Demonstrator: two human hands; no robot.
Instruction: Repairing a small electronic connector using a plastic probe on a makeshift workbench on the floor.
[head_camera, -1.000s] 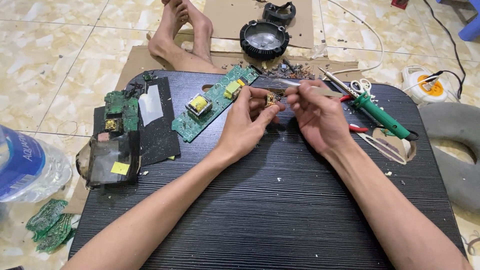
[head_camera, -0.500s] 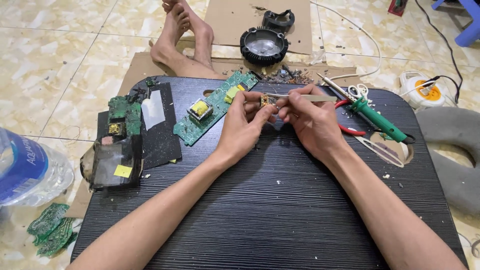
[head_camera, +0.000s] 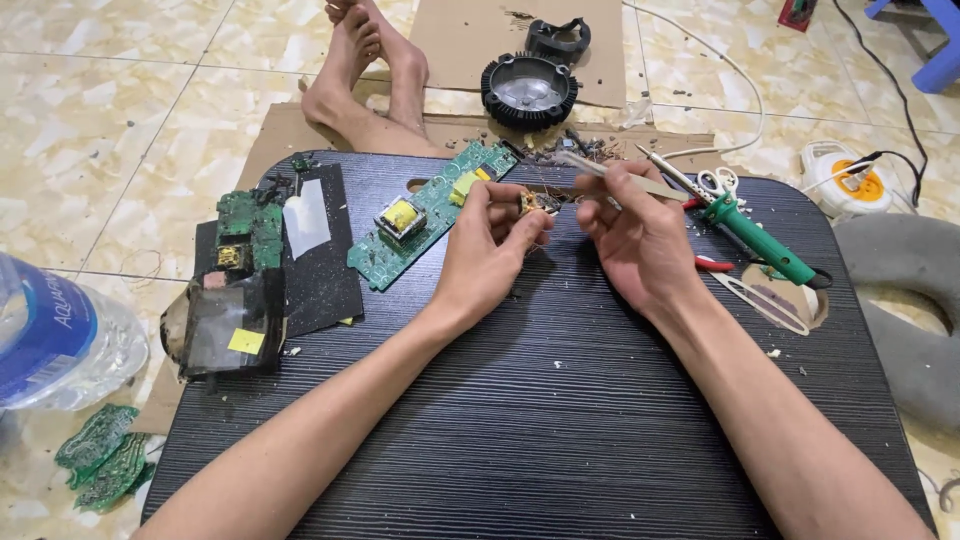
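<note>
A: What's shifted since a moment ago?

B: Little; the left hand (head_camera: 490, 245) still pinches the small yellowish component (head_camera: 527, 205) at its fingertips; the right hand (head_camera: 635, 235), closed on metal tweezers (head_camera: 610, 172), has drawn slightly away from the part.

A: Meaning?

B: Probably a pause between picks; green circuit board (head_camera: 420, 215) lies left of the left hand, soldering iron (head_camera: 755, 230) right of the right one.
</note>
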